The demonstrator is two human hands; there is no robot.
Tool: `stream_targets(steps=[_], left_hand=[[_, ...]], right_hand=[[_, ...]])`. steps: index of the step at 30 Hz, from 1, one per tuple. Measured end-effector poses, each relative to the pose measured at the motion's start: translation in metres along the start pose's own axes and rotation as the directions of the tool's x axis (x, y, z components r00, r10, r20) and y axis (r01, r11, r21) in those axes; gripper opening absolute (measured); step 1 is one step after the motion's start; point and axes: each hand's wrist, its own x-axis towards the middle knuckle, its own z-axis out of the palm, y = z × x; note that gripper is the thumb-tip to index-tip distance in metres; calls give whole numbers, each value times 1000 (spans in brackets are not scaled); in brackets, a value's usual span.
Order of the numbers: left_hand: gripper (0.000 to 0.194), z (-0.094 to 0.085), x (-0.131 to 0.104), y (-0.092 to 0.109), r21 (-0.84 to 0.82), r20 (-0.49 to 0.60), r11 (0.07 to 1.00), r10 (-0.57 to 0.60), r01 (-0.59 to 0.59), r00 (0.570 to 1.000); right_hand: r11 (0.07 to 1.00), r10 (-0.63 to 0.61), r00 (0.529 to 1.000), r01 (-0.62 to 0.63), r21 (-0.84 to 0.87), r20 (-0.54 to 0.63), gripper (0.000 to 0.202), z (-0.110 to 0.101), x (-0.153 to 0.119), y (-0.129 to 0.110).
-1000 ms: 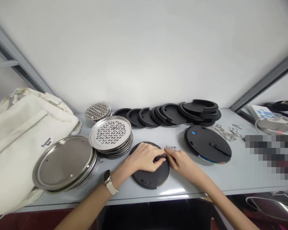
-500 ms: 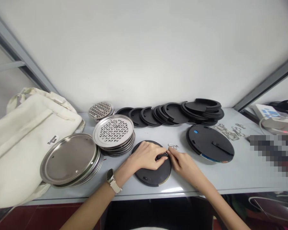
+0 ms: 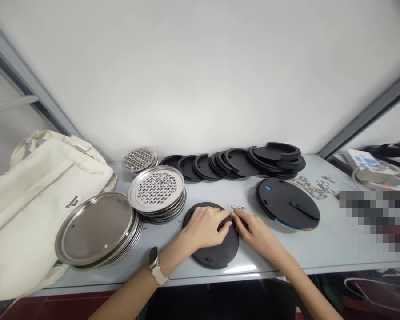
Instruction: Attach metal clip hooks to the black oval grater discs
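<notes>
A round black disc (image 3: 216, 255) lies on the grey table near its front edge. Over its upper part rests my left hand (image 3: 206, 226), thumb and forefinger curled together at the disc's right rim. My right hand (image 3: 250, 227) meets it there, its fingers pinched on something small that looks like metal, mostly hidden between the fingertips. Just behind my right fingers lies a bent wire clip (image 3: 239, 207). To the right sits a stack of black discs (image 3: 286, 202) with a blue dot on top.
Perforated metal discs (image 3: 156, 189) and plain metal plates (image 3: 95, 229) are stacked at left, beside a cream bag (image 3: 36, 209). Black rings (image 3: 240, 162) line the wall. More wire clips (image 3: 311, 187) and a white box (image 3: 366, 162) are at right.
The whole view has shifted slightly, with things on the table appearing a little lower. Both hands stay at the disc's right rim, with only small finger movement.
</notes>
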Motion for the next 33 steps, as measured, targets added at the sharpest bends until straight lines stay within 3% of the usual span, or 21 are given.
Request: stream_targets(steps=[4,12,19,33], left_hand=[[18,1,1,3,28,33,999,-43,42,999],[23,-9,11,-2,35,132,999,36,-41,991],[18,-4,11,-6,17,110,998,64,-66,992],[17,3,8,-9,-33,79,996,85,-82,993]], right_hand=[[999,-5,1000,5,35,3,25,-4,-1,-1],[992,-25,1000,23,125,13,32,-13,4,-2],[956,-38,998,21,293,54,28,-18,8,3],[982,-62,992,40,186,113,29,-14,11,3]])
